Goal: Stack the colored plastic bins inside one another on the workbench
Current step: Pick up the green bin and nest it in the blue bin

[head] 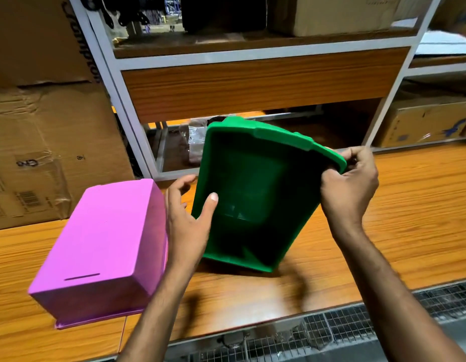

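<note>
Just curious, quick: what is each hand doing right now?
Left hand: holding the green bin by its left rim.
Right hand: pinching the bin's right rim.

Upturned bin (101, 246) left of held bin (252, 194)

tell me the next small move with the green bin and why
Probably lower the green bin flat onto the workbench, opening up. Both the left hand and right hand hold it tilted on its lower edge, and the pink bin lies upside down, not ready for nesting.
</note>
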{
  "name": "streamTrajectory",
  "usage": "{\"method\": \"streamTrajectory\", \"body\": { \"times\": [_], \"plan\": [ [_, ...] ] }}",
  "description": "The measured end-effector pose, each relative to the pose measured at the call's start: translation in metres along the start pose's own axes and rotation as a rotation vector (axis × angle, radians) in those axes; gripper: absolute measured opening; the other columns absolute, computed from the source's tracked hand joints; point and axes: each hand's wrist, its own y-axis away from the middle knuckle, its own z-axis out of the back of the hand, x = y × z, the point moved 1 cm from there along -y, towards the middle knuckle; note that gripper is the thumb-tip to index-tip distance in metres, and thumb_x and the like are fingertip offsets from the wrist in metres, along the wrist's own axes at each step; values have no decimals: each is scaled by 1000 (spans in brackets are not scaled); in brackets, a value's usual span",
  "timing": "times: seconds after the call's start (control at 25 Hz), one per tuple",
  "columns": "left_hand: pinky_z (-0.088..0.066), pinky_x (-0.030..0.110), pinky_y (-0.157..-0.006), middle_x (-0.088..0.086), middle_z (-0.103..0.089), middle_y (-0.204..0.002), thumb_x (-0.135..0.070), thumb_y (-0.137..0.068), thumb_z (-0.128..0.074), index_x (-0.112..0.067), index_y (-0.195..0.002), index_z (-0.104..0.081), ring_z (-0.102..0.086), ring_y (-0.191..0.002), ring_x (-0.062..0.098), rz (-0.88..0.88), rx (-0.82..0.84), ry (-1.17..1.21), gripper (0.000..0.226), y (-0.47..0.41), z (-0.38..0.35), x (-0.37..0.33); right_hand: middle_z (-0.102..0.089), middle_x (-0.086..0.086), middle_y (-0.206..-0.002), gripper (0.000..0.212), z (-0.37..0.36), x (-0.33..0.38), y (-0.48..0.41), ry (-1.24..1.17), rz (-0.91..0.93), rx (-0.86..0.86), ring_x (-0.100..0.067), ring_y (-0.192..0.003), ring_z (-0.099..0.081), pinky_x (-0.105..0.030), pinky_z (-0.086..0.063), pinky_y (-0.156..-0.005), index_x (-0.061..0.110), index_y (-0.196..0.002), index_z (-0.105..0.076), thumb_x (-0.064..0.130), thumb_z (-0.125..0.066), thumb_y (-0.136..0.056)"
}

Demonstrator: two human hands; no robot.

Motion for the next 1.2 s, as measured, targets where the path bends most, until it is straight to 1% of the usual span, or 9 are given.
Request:
{"method": "streamTrajectory", "body": {
  "times": [0.2,0.36,0.56,0.64,0.72,0.84,0.92,1.04,1.2],
  "plan": [
    [-47,47,-104,-7,-49,-125,-26,-88,-76,-30,-133,-55,-54,-119,14,11,-126,-62,49,-4,-2,7,-50,12,-72,35,-5,-27,13,-181,-213,6,6,-62,-44,-23,-43,-67,23,-71,-43,-10,-52,-79],
    [-37,34,-111,-2,-50,-142,-25,-88,-75,-28,-143,-54,-46,-133,17,-159,-175,-321,59,-42,0,-9,-46,-3,-73,35,-11,-52,25,-255,-331,90,-17,-70,-43,-36,-46,-68,22,-72,-43,-12,-49,-79],
    [-52,41,-74,-5,-68,-105,4,-81,-68,-29,-100,-67,-66,-96,25,-321,-109,-437,37,-70,4,-7,-53,-2,-80,24,-2,-59,27,-170,-283,124,-19,-73,-48,-46,-50,-72,27,-80,-49,6,-60,-77],
    [-51,41,-72,-2,-68,-101,11,-74,-63,-22,-97,-69,-66,-94,26,-413,-92,-462,40,-68,-4,-10,-63,-1,-116,39,7,-51,28,-60,-195,93,-18,-100,-62,-51,-53,-94,26,-104,-49,2,-65,-77],
    [-52,41,-72,1,-69,-99,10,-68,-60,-17,-96,-72,-66,-92,27,-527,-71,-532,41,-63,-16,-19,-49,-7,-147,55,16,-34,27,160,87,-3,-24,-133,-50,-41,-42,-112,15,-121,-49,-4,-66,-72],
    [-50,42,-63,4,-70,-91,3,-74,-62,-15,-91,-74,-64,-83,30,-738,-52,-655,27,-59,-35,-36,-56,-17,-139,42,20,3,32,386,657,52,-34,-132,-49,-38,-36,-114,5,-117,-66,3,-73,-75],
    [-47,41,-59,5,-70,-86,-2,-82,-63,-15,-86,-74,-63,-79,32,-923,-44,-712,18,-58,-47,-48,-61,-14,-137,40,14,23,33,468,850,219,-35,-129,-54,-45,-40,-111,7,-121,-69,10,-72,-81],
    [-43,41,-74,2,-70,-86,-9,-90,-64,-17,-86,-72,-62,-88,30,-1047,-99,-746,12,-55,-60,-62,-64,-5,-131,41,6,36,24,558,859,443,-31,-119,-58,-45,-45,-100,14,-126,-66,21,-66,-86],
    [-44,44,-92,-1,-72,-92,-8,-85,-69,-18,-88,-69,-61,-97,29,-938,-190,-641,10,-55,-66,-68,-62,2,-111,26,-1,26,15,510,733,649,-22,-103,-58,-39,-50,-83,22,-122,-64,29,-61,-97]
  ]
}}
